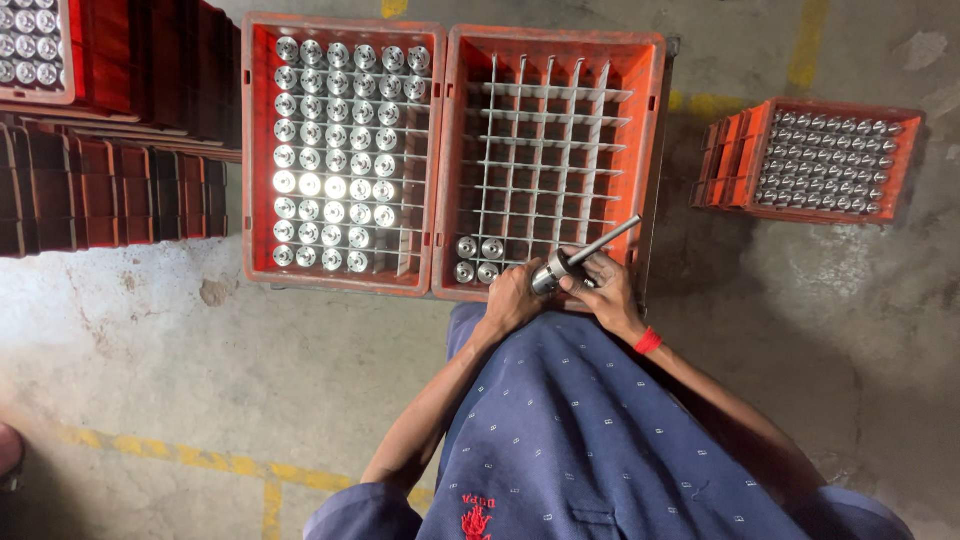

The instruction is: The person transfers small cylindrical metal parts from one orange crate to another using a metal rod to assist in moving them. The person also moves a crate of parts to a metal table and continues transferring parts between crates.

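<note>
Both hands grip one metal part over the near edge of the grid crate (655, 60): the left hand (512, 298) wraps its thick round end, while the right hand (604, 288) pinches the part (570, 262) where its thin rod juts away to the right. Four round metal pieces (478, 260) stand in the crate's near-left cells, two by two. Touching the grid crate's left side is a second orange crate (262, 150) nearly full of such pieces; a third, smaller crate (722, 165) sits well apart to its right on the concrete floor (150, 350).
</note>
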`<state>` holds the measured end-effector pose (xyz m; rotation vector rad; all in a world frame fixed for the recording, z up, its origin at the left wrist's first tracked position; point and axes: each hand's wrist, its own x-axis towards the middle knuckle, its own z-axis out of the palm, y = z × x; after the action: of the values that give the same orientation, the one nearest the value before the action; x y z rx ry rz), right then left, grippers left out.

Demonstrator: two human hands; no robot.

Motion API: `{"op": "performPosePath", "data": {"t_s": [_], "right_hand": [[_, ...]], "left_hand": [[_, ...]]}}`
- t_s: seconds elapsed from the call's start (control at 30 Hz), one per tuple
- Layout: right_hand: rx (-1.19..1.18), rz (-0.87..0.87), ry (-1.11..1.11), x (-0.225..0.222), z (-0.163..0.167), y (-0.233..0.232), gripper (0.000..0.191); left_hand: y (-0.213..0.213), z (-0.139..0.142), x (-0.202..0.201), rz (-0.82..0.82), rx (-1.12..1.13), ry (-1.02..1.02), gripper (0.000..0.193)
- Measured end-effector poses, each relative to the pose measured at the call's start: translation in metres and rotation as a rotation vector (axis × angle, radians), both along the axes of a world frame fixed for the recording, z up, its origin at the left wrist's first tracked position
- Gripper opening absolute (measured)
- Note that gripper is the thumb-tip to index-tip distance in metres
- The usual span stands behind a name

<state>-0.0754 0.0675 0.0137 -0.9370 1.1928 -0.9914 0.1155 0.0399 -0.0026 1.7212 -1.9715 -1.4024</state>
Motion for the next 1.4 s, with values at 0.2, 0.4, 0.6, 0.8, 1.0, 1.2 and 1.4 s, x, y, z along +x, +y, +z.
{"op": "performPosePath", "data": {"t_s": [0.2,0.4,0.6,0.8,1.0,1.2,1.4], "right_hand": [[0.130,0.030,-0.057,0.002,-0.003,-0.003,0.054],[0.267,-0.132,-0.103,0.001,-0.024,-0.004,0.045],[0.135,-0.377,-0.173,-0.010,-0.046,-0.005,0.030],[0.147,-0.389,-0.234,0.004,-0.045,0.003,0.030],[0.212,-0.352,-0.282,0.029,-0.036,0.008,0.039],[0.208,-0.274,-0.275,0.033,-0.045,0.009,0.045],[0.229,-0.241,-0.203,0.022,-0.025,0.020,0.048]], "left_hand": [[-0.004,0.013,0.011,-0.046,0.076,0.103,0.057],[-0.016,0.019,0.041,-0.161,0.107,0.088,0.061],[-0.014,0.008,0.071,-0.311,-0.590,-0.050,0.072],[-0.019,0.007,0.121,0.058,-0.445,0.157,0.053],[-0.072,-0.018,0.198,0.333,-0.727,-0.383,0.045],[-0.096,-0.001,0.209,0.246,-0.622,-0.351,0.040],[-0.080,0.058,0.224,0.359,-0.660,0.313,0.042]]}}
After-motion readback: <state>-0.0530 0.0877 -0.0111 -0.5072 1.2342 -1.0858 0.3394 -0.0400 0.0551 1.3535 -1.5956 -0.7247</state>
